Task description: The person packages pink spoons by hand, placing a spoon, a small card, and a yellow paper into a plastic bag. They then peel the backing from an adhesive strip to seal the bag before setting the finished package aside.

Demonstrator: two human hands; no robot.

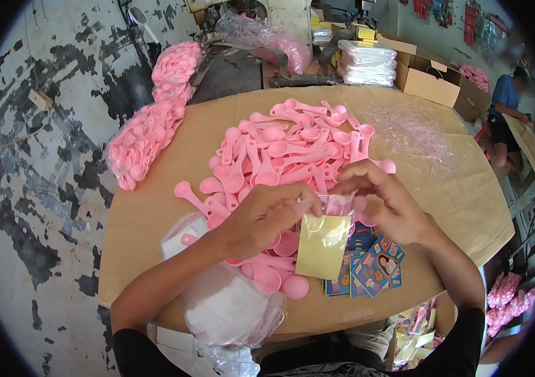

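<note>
A clear plastic bag with a yellow card [324,247] inside hangs upright over the near part of the table. My left hand [273,217] pinches the bag's top left corner. At the bag's top right, my right hand [383,201] is curled with its fingertips near the opening; what its fingers hold is too small to make out. Behind both hands lies a large heap of pink spoons [280,147]. Blue printed cards [377,267] lie fanned out to the right of the bag. A stack of clear bags [226,308] rests under my left forearm.
Bagged pink spoons [145,138] lie at the table's left edge. Thin plastic strips [415,135] are scattered at the right. Behind stand a cardboard box [427,81] and stacked plastic packs [366,63]. Below is a box of filled packets [415,336]. A person [507,103] sits far right.
</note>
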